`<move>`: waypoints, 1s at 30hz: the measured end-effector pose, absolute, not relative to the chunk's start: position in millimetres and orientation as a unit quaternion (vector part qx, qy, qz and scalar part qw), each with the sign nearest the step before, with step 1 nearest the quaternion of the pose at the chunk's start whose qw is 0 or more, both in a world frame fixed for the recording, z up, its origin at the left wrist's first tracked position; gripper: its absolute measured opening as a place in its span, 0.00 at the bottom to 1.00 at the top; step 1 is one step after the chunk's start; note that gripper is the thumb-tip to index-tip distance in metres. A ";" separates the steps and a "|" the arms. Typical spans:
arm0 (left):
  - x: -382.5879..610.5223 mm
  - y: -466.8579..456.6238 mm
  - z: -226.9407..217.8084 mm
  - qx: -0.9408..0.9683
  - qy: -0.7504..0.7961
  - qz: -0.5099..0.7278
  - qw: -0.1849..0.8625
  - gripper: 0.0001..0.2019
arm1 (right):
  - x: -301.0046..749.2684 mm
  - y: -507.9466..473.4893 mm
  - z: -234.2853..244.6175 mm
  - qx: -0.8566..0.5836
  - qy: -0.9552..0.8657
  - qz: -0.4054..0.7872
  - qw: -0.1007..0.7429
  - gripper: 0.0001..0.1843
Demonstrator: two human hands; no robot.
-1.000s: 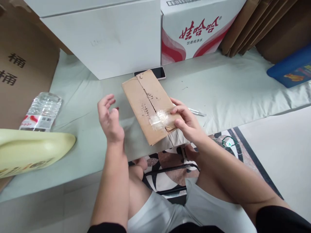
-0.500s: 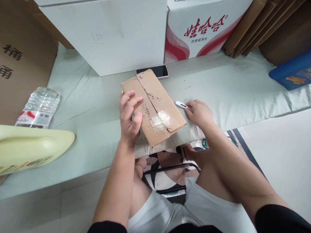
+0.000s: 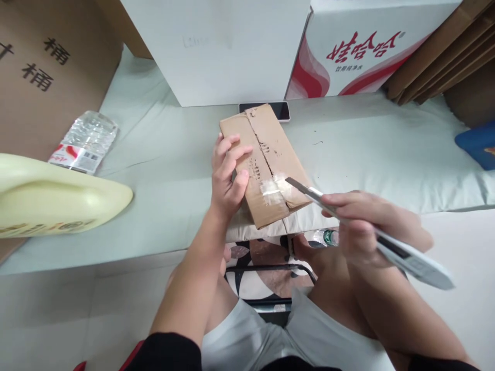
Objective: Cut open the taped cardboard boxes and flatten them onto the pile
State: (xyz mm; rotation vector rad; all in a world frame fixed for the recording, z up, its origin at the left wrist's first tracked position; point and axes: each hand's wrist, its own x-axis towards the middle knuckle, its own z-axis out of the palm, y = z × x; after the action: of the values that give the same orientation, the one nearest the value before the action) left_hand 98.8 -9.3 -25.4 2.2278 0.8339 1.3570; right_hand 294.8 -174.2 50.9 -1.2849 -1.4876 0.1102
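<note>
A small brown cardboard box (image 3: pixel 266 159) lies tilted near the front edge of the cloth-covered surface. Torn marks run along its middle seam, and a patch of clear tape (image 3: pixel 275 189) sits near its lower end. My left hand (image 3: pixel 230 175) grips the box along its left side, thumb and fingers over the top. In my right hand (image 3: pixel 371 224) is a white utility knife (image 3: pixel 410 260), blade out. The blade (image 3: pixel 297 184) points left over the box's taped end; whether it touches the cardboard I cannot tell.
Behind the box lies a phone (image 3: pixel 284 111), partly covered by it. White cartons (image 3: pixel 232 51) stand at the back, with folded cardboard (image 3: pixel 425 56) to the right. A water bottle (image 3: pixel 87 141) and a pale yellow jug (image 3: pixel 58 196) lie left. At far right is a blue package (image 3: pixel 477 144).
My right hand has lifted the utility knife off the cloth and brought it toward me, its blade now over the box. The left hand keeps its hold on the box. The view has shifted.
</note>
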 end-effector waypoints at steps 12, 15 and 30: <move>100.5 -10.4 -24.1 0.792 0.308 0.487 0.201 0.31 | 282.1 -166.4 47.0 -0.486 -0.714 -0.008 0.505 0.06; 99.4 -10.5 -24.2 0.794 0.295 0.493 0.200 0.27 | 275.7 -165.4 53.3 -0.496 -0.719 -0.005 0.487 0.06; 95.1 -13.4 -20.6 0.806 0.295 0.474 0.196 0.23 | 271.2 -173.4 67.8 -0.549 -0.692 0.006 0.468 0.07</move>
State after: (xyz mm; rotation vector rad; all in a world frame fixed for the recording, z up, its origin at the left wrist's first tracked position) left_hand 95.1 -13.4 -20.6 2.2575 0.8272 1.3292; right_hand 271.2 -173.4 67.8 -1.3474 -1.6969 0.0158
